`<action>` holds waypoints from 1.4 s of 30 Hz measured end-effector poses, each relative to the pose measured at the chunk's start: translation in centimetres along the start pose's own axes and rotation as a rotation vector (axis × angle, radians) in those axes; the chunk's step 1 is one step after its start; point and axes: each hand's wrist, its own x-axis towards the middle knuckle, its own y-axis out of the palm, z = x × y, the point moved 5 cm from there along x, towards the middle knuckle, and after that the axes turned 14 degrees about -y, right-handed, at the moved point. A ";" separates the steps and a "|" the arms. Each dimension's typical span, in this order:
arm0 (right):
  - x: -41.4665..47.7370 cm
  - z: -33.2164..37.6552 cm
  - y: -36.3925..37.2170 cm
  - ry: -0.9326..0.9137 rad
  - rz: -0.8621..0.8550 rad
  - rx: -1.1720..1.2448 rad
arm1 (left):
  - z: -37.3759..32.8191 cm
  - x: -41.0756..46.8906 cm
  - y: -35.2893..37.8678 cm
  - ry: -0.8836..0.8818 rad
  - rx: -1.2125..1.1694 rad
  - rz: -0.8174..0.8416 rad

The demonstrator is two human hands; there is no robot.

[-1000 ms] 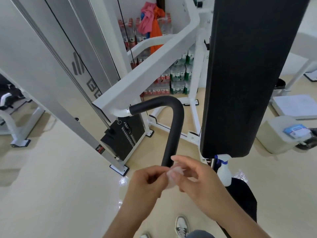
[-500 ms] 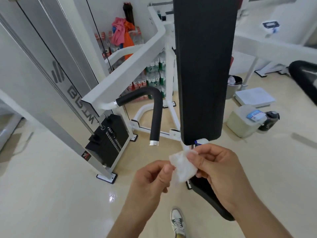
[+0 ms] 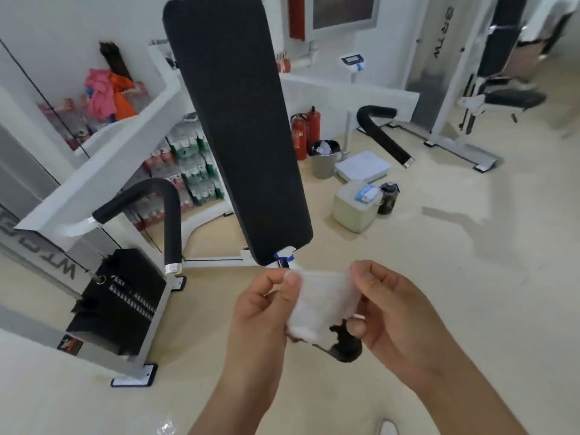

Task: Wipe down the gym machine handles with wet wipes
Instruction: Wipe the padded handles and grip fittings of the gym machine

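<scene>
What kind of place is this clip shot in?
Almost certainly a gym: a pin-loaded weight stack, a curved black padded handle on a white machine arm, and a tall black back pad.

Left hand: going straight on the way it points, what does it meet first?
Besides the wipe it pinches, the left hand points toward the spray bottle head under the black pad; likely that first, though depth is unclear.

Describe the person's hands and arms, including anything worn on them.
Left hand and right hand are bare: no gloves, rings, watch or wristbands. No sleeves show up to the frame's edge. The nails look short and plain.
</scene>
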 end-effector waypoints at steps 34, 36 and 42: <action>19.6 32.2 -55.8 -0.293 -0.715 -0.001 | 5.4 31.3 57.8 0.119 0.982 0.307; 23.0 34.5 -57.5 -0.268 -0.646 -0.051 | 4.5 34.7 60.8 0.202 1.064 0.260; 31.2 41.8 -61.0 -0.202 -0.192 -0.733 | 1.1 43.8 68.9 0.140 0.825 0.485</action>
